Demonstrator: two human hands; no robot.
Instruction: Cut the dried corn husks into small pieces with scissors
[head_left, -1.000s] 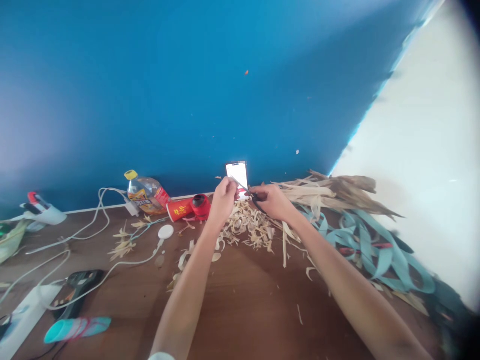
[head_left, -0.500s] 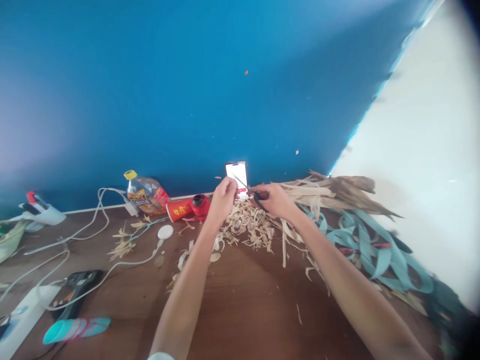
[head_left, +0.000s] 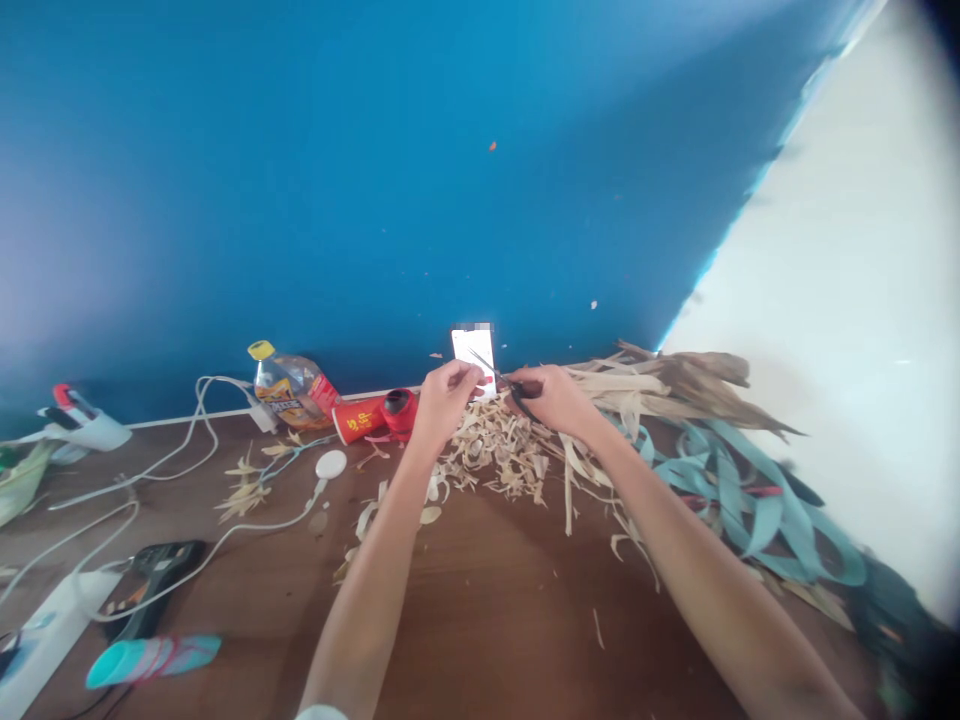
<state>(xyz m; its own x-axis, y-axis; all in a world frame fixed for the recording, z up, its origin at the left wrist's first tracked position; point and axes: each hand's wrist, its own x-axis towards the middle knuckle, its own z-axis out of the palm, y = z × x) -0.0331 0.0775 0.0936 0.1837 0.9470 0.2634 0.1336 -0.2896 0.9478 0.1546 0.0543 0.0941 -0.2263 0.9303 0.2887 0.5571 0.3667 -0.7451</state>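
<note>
The brown wooden tabletop (head_left: 487, 600) carries the work. At about two o'clock from the hands lies a large heap of dried tan husk leaves (head_left: 660, 380), uncut, with teal ribbon-like strips (head_left: 750, 500) below it at four o'clock. Just beneath the hands spreads a smaller pile of pale curled husk clippings (head_left: 495, 450), which suggests a fair share of cutting is done, while the big uncut heap points to much left.

The right hand (head_left: 551, 398) is clenched around the dark handles of a small pair of black-handled scissors (head_left: 504, 382). Their long axis runs from the right hand up toward ten o'clock, tips pointing at the left hand and the white phone-like slab (head_left: 474, 348) propped against the blue wall (head_left: 375, 200). Whether the blades are parted I cannot tell.

The left hand (head_left: 444, 395) is pinched shut at the fingertips, seemingly on a thin piece of husk, too small to make out.

At nine o'clock lies a red paper cup (head_left: 360, 418) on its side.
</note>
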